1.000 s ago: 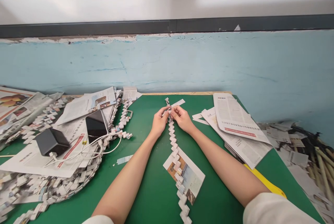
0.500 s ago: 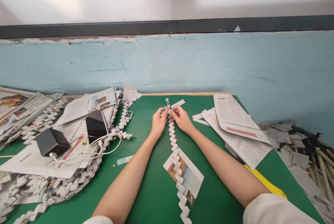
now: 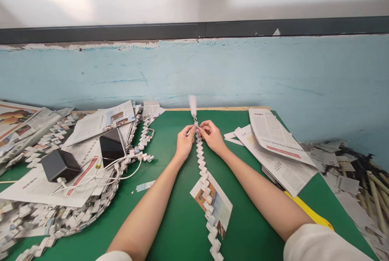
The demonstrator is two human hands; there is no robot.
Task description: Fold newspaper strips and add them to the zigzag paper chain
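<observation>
A zigzag chain of folded paper [image 3: 201,163] runs up the middle of the green table, over a printed paper piece [image 3: 223,208]. Near its far end my left hand [image 3: 185,141] pinches it from the left side. My right hand [image 3: 212,136] grips the same part from the right, thumb and fingers drawn together. Beyond the fingertips a pale paper strip [image 3: 193,105] stands up from the chain, blurred at its upper end.
Piled chains [image 3: 75,220] and newspaper sheets lie left, with a black box [image 3: 60,165], a phone [image 3: 112,146] and a white cable. Newspapers [image 3: 275,137] and a yellow object [image 3: 310,210] are at right. A blue wall [image 3: 194,70] stands behind the table.
The pale strip, which stuck out to the right of the chain, now points upward beyond it. My right hand has shifted slightly, and the printed paper under the chain has turned a little.
</observation>
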